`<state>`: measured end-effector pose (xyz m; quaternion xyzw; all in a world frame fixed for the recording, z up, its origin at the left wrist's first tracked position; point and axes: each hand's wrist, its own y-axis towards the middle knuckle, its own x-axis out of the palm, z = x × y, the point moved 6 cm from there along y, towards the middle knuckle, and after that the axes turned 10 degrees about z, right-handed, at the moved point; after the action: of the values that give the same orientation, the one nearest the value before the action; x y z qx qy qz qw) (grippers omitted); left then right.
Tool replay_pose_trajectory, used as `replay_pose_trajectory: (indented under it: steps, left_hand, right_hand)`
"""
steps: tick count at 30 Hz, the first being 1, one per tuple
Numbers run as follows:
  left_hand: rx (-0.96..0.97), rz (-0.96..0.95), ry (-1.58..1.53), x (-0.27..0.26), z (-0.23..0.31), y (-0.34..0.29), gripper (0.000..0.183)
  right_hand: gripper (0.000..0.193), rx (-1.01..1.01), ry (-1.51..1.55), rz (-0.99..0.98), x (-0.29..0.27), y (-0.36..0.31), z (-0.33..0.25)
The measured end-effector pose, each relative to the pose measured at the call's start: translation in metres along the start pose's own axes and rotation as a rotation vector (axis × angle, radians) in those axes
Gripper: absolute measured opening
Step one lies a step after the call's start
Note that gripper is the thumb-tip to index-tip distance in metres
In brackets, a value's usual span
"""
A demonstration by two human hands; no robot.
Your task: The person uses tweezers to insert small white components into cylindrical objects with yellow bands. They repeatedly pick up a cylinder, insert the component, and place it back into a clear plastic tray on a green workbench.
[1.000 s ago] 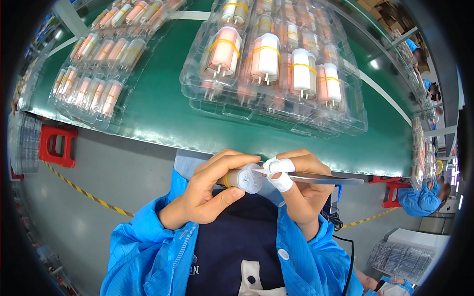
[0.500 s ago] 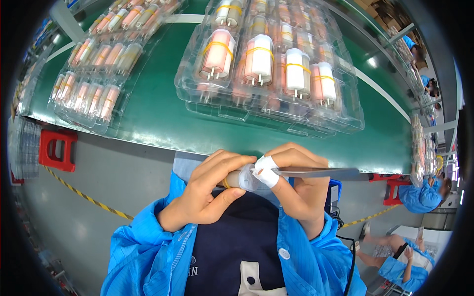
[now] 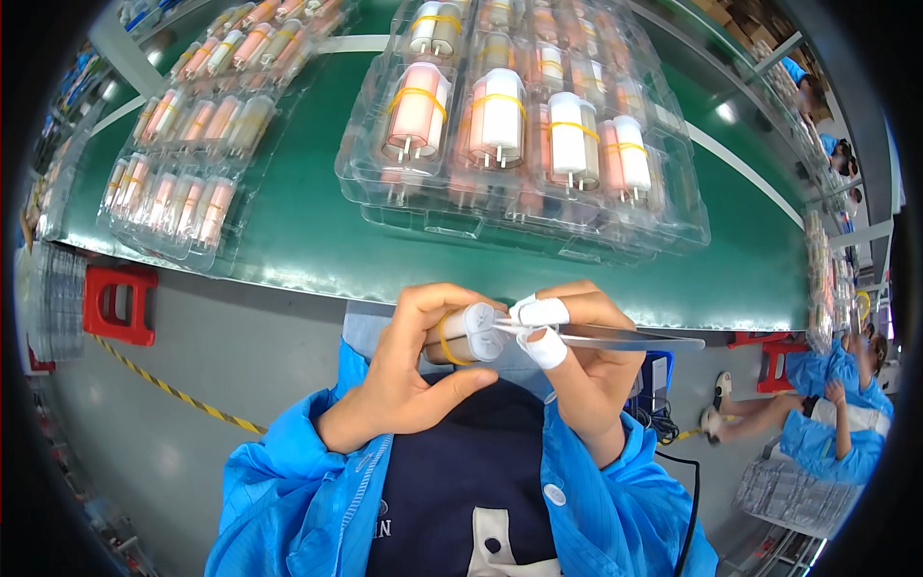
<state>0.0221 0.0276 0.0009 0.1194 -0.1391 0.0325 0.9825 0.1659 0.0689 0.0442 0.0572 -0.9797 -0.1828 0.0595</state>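
My left hand (image 3: 389,380) is closed around a small bundle of cylinders (image 3: 460,348), pale and brownish, tied with a yellow rubber band. Their whitish ends face right and toward me. In my right hand (image 3: 598,370) a pair of metal tweezers (image 3: 644,341) is pinched between thumb and forefinger, both wrapped in white covers. The tweezer tips point left and reach the end of the bundle; whether they grip a pin there is too small to tell. Both hands are just off the near edge of the green table (image 3: 288,245).
Clear plastic trays (image 3: 442,223) of banded pink, white and grey cylinders with pins stand ahead on the table. More such trays (image 3: 183,252) lie at the left. A red stool (image 3: 142,308) is on the floor at left. A person in blue (image 3: 832,433) sits at right.
The bundle in my left hand has turned, so more of its ends show. My right fingers have spread a little, and the tweezers' two arms now show apart. The person at right has shifted.
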Motion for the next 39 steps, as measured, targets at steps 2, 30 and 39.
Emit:
replay_pose_trajectory:
  steps: [2,30,39]
  left_hand:
    - [0.028,-0.018,0.073,-0.001,0.003,0.0,0.051]
    - [0.474,0.004,0.597,0.0,0.022,0.008,0.046]
    - [0.488,-0.005,0.59,0.0,0.024,0.009,0.047]
  right_hand:
    - [0.017,-0.031,0.018,0.026,-0.003,0.0,-0.003]
    - [0.012,-0.015,0.017,0.028,0.005,0.001,0.001]
    - [0.014,-0.043,0.029,0.02,0.001,-0.002,0.005]
